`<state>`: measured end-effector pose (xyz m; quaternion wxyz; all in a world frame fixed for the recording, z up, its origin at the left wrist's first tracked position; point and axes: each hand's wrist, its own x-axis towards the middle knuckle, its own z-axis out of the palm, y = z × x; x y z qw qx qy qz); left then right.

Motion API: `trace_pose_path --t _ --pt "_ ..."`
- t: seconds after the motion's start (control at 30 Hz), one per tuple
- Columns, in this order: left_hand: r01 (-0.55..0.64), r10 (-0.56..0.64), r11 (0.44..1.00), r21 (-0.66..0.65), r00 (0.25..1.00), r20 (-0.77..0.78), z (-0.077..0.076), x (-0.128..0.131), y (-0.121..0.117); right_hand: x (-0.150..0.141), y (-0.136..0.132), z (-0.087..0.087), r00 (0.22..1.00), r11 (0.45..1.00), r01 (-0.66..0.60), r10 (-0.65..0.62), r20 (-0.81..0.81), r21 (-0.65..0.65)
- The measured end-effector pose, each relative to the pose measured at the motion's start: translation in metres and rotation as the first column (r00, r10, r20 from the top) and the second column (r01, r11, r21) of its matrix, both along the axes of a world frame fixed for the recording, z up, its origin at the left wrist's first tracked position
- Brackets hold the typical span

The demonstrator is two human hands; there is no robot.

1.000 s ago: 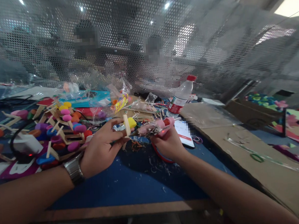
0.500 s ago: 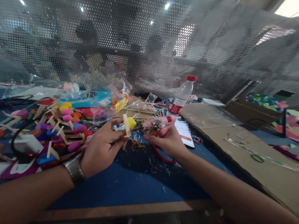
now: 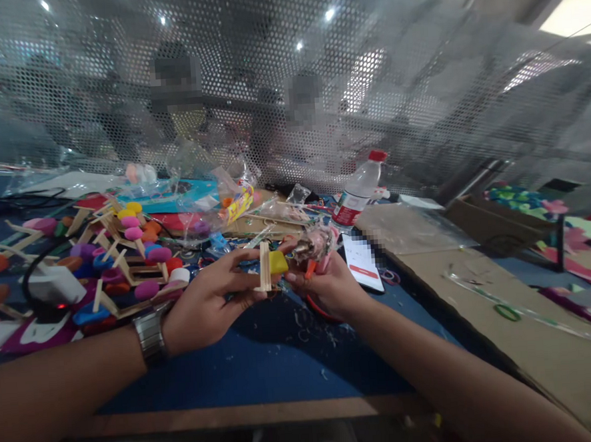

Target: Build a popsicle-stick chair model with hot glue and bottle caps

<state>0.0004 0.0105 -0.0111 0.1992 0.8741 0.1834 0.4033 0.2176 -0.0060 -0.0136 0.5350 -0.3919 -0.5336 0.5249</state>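
Observation:
My left hand [image 3: 208,306], with a metal watch at its wrist, pinches a small piece made of pale wooden sticks [image 3: 265,269]. A yellow block [image 3: 278,262] shows on the right side of that piece. My right hand [image 3: 337,288] is wrapped round a pink glue gun [image 3: 321,241] with an orange trigger and a grimy nozzle end. That nozzle points left, close to the yellow block; whether they touch I cannot tell. Beneath the hands, thin glue strands litter the blue tabletop [image 3: 244,371].
Several stick pieces with coloured discs [image 3: 143,273] are heaped at left, near a white adapter [image 3: 54,286]. A phone [image 3: 362,263] lies right of my right hand, a red-capped bottle [image 3: 358,190] behind it. Cardboard [image 3: 481,310] covers the right side. A perforated screen [image 3: 247,90] stands behind.
My left hand has moved right with the stick piece, which is now more upright. The glue gun has turned in my right hand, its nozzle now nearer the yellow block.

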Motion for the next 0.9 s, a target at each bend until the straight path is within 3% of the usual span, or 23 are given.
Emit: trace_pose_path --t 0.23,0.47,0.67,0.9 --pt "-0.005 0.005 1.0 -0.005 1.0 -0.028 0.003 0.001 0.0 -0.002 -0.001 -0.001 1.0 0.999 0.013 -0.014 -0.021 -0.041" --pt "-0.129 0.131 0.99 0.051 0.991 -0.028 0.006 -0.001 0.0 -0.002 -0.002 0.003 0.992 0.995 0.08 -0.085 -0.093 -0.058" --pt "-0.13 0.131 0.99 0.056 0.991 -0.008 0.007 -0.002 0.004 -0.006 -0.006 0.012 0.989 0.996 0.004 -0.016 -0.145 -0.084" --pt "-0.158 0.158 0.984 0.08 0.987 0.015 0.009 -0.002 0.004 -0.006 -0.006 0.009 0.991 0.993 0.011 -0.026 -0.13 -0.118"
